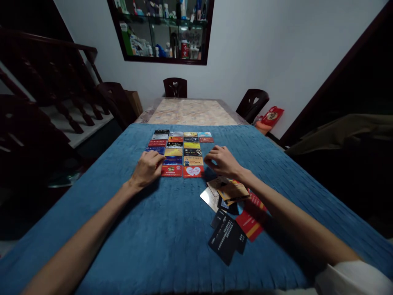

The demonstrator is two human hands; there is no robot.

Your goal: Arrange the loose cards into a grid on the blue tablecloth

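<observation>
Several cards lie in neat columns on the blue cloth. My left hand [149,167] rests at the lower left of this grid, fingers curled, just below a blue card [155,150] and beside a red card [172,171]. Curled at the grid's right side, my right hand [223,159] is close to a red card with a white heart [193,171] and a tan card [193,161]. Whether either hand has a card under its closed fingers is hidden. Below my right wrist is a loose pile with a gold card [233,191], a red card [252,217] and a black card [225,237].
The blue cloth [147,246] covers the near table; a patterned tabletop [193,110] shows beyond. Dark chairs [175,87] stand around the far end. A red bag [272,116] is at the right, stair railings [61,102] at the left, and a glass-shelved wall cabinet [166,60] behind.
</observation>
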